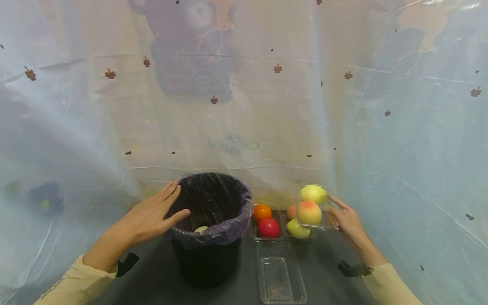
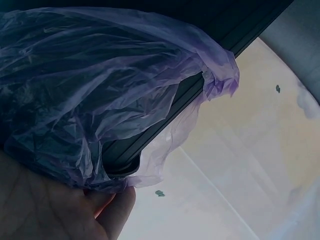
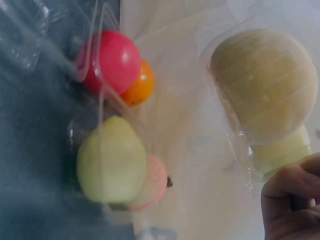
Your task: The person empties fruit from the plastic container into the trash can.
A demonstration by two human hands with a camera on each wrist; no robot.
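My left hand (image 1: pixel 148 214) rests with extended fingers on the left rim of a black bin (image 1: pixel 207 262) lined with a purple plastic bag (image 1: pixel 232 232). In the left wrist view its fingers touch the bag (image 2: pixel 125 85) below the rim. A pale rounded thing (image 1: pixel 201 229) shows inside the bin. My right hand (image 1: pixel 348 222) grips the side of a transparent plastic tray (image 1: pixel 327 218), raised above the table. In it lie a peach (image 1: pixel 309 213) and a yellow-green fruit (image 1: pixel 313 194), perhaps a lemon or mango. The right wrist view shows the peach (image 3: pixel 265 85) through the plastic.
Behind, right of the bin, one tray holds an orange (image 1: pixel 262 212) and a red fruit (image 1: pixel 268 228). Beside it, another holds a pinkish fruit (image 1: pixel 291 212) and a green-yellow fruit (image 1: pixel 298 229). A transparent tray (image 1: pixel 260 271) lies in front. A translucent sheet (image 1: pixel 244 127) hangs behind.
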